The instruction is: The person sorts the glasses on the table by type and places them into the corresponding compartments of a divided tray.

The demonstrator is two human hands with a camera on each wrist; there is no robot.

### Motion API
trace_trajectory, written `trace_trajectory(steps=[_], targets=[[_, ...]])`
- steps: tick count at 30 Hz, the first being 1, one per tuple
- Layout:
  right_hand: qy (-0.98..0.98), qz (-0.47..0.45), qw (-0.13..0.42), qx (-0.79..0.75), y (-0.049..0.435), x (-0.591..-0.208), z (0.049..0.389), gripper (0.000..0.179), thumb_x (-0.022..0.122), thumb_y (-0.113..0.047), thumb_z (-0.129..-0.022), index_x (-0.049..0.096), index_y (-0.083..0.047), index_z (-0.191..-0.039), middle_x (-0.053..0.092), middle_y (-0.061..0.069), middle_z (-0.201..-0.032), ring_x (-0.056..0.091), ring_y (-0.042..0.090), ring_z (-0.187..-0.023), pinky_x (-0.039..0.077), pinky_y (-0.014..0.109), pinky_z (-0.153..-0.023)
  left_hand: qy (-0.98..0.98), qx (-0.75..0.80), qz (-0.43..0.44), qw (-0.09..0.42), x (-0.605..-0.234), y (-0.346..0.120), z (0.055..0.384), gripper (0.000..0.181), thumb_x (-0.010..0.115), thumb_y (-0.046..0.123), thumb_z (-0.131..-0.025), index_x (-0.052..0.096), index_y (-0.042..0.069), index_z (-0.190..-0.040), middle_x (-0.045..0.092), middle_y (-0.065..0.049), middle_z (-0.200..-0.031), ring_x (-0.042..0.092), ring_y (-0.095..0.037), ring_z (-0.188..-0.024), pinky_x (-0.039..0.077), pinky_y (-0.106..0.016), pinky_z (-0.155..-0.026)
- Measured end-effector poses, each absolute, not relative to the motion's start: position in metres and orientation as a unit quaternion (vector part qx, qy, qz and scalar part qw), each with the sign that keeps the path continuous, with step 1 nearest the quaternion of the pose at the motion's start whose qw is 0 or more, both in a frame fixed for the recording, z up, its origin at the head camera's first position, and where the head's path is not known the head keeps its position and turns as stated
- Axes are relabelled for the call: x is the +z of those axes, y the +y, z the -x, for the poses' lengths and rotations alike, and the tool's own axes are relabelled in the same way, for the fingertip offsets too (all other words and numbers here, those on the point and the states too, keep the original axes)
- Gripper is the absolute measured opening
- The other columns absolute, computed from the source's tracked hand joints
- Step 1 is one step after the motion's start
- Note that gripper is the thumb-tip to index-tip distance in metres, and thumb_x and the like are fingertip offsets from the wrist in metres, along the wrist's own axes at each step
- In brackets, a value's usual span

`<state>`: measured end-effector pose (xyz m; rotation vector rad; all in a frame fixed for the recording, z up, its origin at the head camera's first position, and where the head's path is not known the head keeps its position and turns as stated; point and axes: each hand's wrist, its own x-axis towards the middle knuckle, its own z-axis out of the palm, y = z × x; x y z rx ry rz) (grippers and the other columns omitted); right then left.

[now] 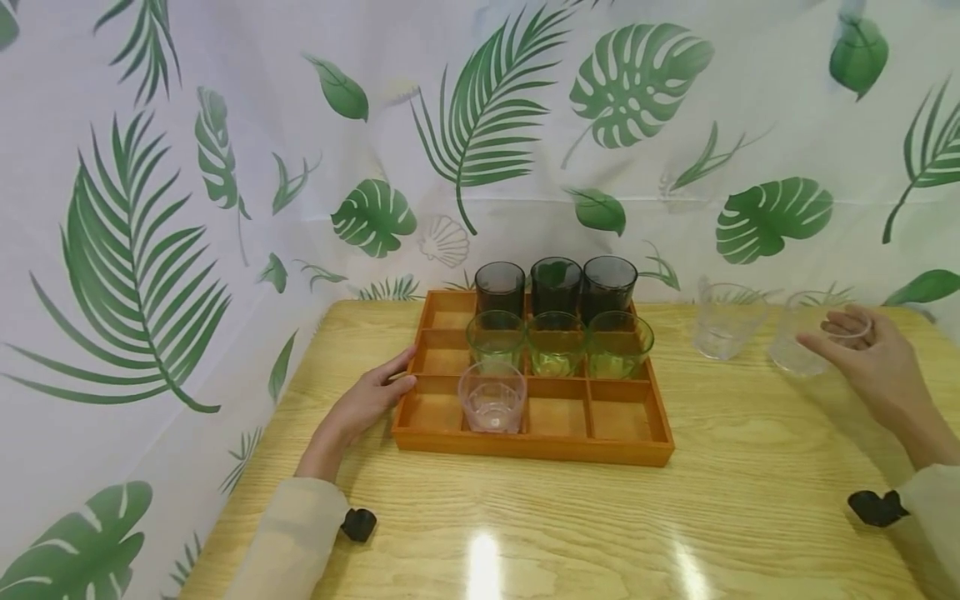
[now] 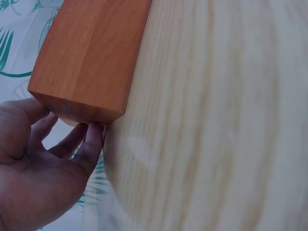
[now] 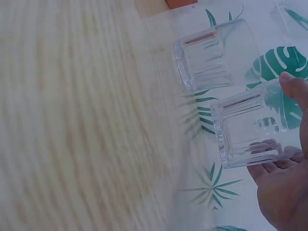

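My left hand (image 1: 367, 404) rests its fingertips against the left wall of a wooden divided tray (image 1: 536, 450); the left wrist view shows them at the tray's end (image 2: 84, 103). On the right, my right hand (image 1: 873, 358) grips a clear glass (image 3: 245, 127) near its rim, thumb on one side and fingers on the other. Beside it stands another clear glass (image 1: 720, 333). In the tray, three dark grey glasses (image 1: 557, 287) fill part of the back row. Three green glasses (image 1: 555, 354) sit in the middle row, and a clear glass (image 1: 492, 404) in the front row.
The tray stands on a light wooden table (image 1: 525, 525). Behind and to the left hangs a white cloth with green leaf prints (image 1: 487, 125), close to the table's back edge. A black strap piece hangs at each sleeve cuff (image 1: 318, 504).
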<state>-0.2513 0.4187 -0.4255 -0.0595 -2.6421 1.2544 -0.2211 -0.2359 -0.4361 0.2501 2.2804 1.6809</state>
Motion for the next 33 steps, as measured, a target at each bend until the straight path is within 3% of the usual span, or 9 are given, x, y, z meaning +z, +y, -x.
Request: trace_trajectory(steps=[9, 12, 16, 21, 33], targets=[[-0.888, -0.013, 0.14, 0.437, 0.417, -0.419, 0.219, 0.087, 0.065, -0.026, -0.104, 0.006, -0.018, -0.168, 0.035, 0.005, -0.161, 0.038, -0.005, -0.131, 0.033, 0.0, -0.088, 0.797, 0.581, -0.082, 0.145, -0.434, -0.232, 0.22, 0.061, 0.049, 0.022, -0.112, 0.022, 0.018, -0.167, 0.016, -0.015, -0.171, 0.027, -0.037, -0.152, 0.029, -0.053, -0.12], [-0.881, -0.02, 0.151, 0.448, 0.414, -0.418, 0.21, 0.085, 0.066, -0.021, -0.104, 0.009, -0.016, -0.167, 0.042, -0.012, -0.148, 0.037, -0.01, -0.124, 0.031, 0.0, -0.092, 0.799, 0.579, -0.081, 0.144, -0.433, -0.231, 0.221, 0.061, 0.049, 0.022, -0.112, 0.023, 0.018, -0.167, 0.016, -0.015, -0.171, 0.028, -0.037, -0.152, 0.03, -0.053, -0.12], [-0.874, -0.029, 0.174, 0.454, 0.409, -0.416, 0.201, 0.081, 0.067, -0.014, -0.103, 0.017, -0.015, -0.166, 0.042, -0.031, -0.13, 0.038, -0.014, -0.115, 0.028, 0.0, -0.093, 0.803, 0.574, -0.078, 0.142, -0.433, -0.231, 0.221, 0.061, 0.049, 0.023, -0.112, 0.023, 0.02, -0.167, 0.016, -0.015, -0.171, 0.029, -0.038, -0.151, 0.03, -0.054, -0.12], [-0.862, -0.052, 0.198, 0.463, 0.408, -0.413, 0.189, 0.078, 0.066, -0.004, -0.101, 0.021, -0.012, -0.164, 0.045, -0.033, -0.128, 0.043, -0.015, -0.111, 0.03, 0.002, -0.094, 0.801, 0.576, -0.077, 0.145, -0.434, -0.231, 0.221, 0.061, 0.049, 0.024, -0.112, 0.023, 0.021, -0.167, 0.016, -0.014, -0.171, 0.028, -0.037, -0.152, 0.03, -0.054, -0.12], [-0.826, -0.12, 0.207, 0.511, 0.401, -0.411, 0.175, 0.083, 0.062, 0.023, -0.09, 0.033, -0.013, -0.159, 0.056, -0.021, -0.135, 0.054, -0.008, -0.114, 0.034, 0.003, -0.097, 0.797, 0.581, -0.078, 0.149, -0.437, -0.235, 0.221, 0.061, 0.048, 0.023, -0.112, 0.022, 0.021, -0.167, 0.014, -0.015, -0.171, 0.028, -0.038, -0.152, 0.028, -0.055, -0.12]])
